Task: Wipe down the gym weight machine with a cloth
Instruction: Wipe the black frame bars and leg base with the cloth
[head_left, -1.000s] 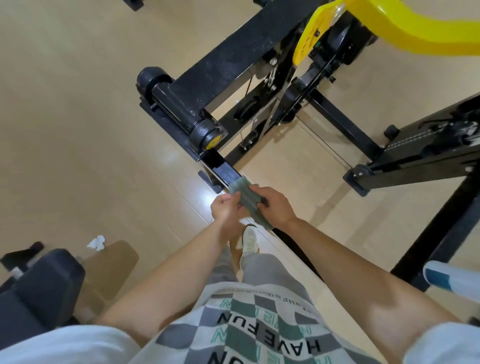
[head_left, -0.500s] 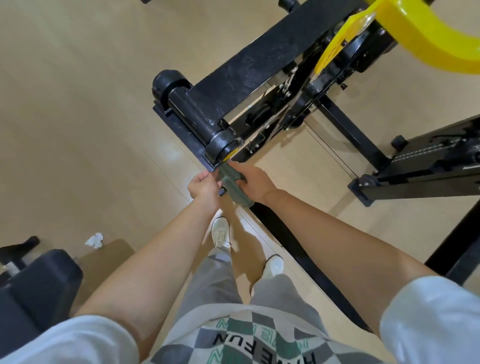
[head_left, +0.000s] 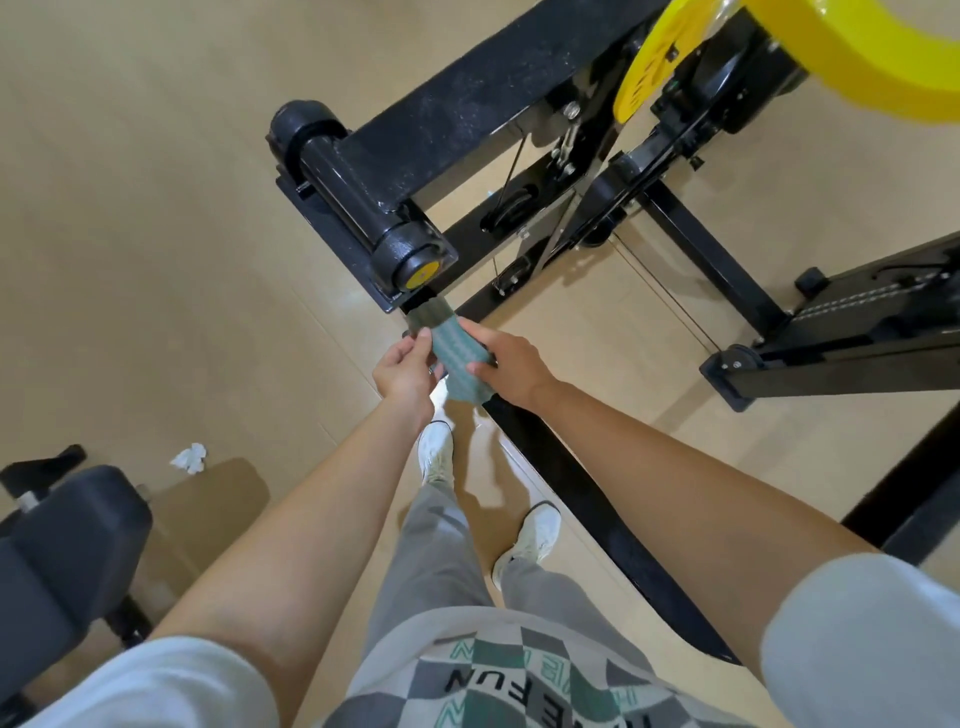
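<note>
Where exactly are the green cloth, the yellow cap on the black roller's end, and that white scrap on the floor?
green cloth (head_left: 460, 358): head view, on its patterned middle.
yellow cap (head_left: 423, 274): head view, centre of its round face.
white scrap (head_left: 189, 458): head view, middle of the crumpled wad.

A single wide-angle camera sits on the person's head and looks steeply down and forward, along both bare forearms to the left hand (head_left: 402, 375) and right hand (head_left: 514, 366), which hold the cloth (head_left: 458, 358) near the middle of the view. The shoes (head_left: 436, 452) and the floor (head_left: 130, 218) lie almost straight beneath the lens. The weight machine (head_left: 467, 98) fills the far and right side, with its yellow part (head_left: 857, 62) cut by the far right edge, and a black pad (head_left: 67, 530) shows at the near left.
</note>
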